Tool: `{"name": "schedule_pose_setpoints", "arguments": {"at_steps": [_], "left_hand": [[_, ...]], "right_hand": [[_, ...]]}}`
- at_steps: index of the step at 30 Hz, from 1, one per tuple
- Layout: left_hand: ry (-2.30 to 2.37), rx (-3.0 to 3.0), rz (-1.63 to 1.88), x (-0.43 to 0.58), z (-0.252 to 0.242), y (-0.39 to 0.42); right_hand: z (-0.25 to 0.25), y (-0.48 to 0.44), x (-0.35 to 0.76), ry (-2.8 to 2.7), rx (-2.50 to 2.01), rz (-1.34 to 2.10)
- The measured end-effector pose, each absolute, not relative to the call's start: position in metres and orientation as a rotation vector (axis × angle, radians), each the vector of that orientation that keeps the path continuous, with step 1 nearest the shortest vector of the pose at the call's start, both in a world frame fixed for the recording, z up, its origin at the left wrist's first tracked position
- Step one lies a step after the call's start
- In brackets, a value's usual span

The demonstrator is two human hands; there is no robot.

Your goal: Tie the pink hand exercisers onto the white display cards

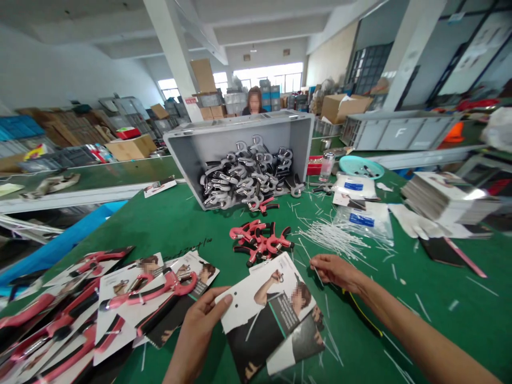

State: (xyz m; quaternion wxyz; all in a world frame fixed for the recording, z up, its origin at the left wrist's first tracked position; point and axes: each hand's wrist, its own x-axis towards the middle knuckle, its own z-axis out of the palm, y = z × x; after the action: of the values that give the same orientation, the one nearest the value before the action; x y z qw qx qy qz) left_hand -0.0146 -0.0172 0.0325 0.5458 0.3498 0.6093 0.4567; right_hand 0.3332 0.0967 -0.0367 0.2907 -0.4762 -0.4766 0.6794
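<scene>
My left hand grips a printed backing card by its left edge, thumb on top beside two punched holes. A second card shows beneath it; whether I hold that one too, I cannot tell. Between the fingertips of my right hand is a thin white cable tie, just right of the card. Beyond the card sits a small heap of pink and black hand grip strengtheners. At the left, several carded pink hand grips lie overlapping.
A grey crate on its side holds many grey and black hand grips. White cable ties lie piled at the right, others scattered. Farther right are plastic bags, a white glove and stacked cards. A person is behind the crate.
</scene>
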Motion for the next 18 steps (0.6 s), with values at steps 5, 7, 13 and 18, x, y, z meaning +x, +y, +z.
{"name": "schedule_pose_setpoints", "arguments": {"at_steps": [5,7,13,18], "left_hand": [[1.424,0.882,1.013,0.001,0.024,-0.025],[1.405,0.851,1.023,0.004,0.019,-0.029],[1.318,0.729,1.124,-0.002,0.010,-0.028],[1.231,0.822,1.093,0.005,0.012,-0.023]], "right_hand": [[-0.034,0.083,0.319,-1.204,-1.185,1.794],[-0.034,0.080,0.314,-1.206,-1.192,1.754],[-0.031,0.091,0.313,-1.244,-1.277,1.490],[-0.007,0.085,0.294,-1.123,-1.207,1.369]]}}
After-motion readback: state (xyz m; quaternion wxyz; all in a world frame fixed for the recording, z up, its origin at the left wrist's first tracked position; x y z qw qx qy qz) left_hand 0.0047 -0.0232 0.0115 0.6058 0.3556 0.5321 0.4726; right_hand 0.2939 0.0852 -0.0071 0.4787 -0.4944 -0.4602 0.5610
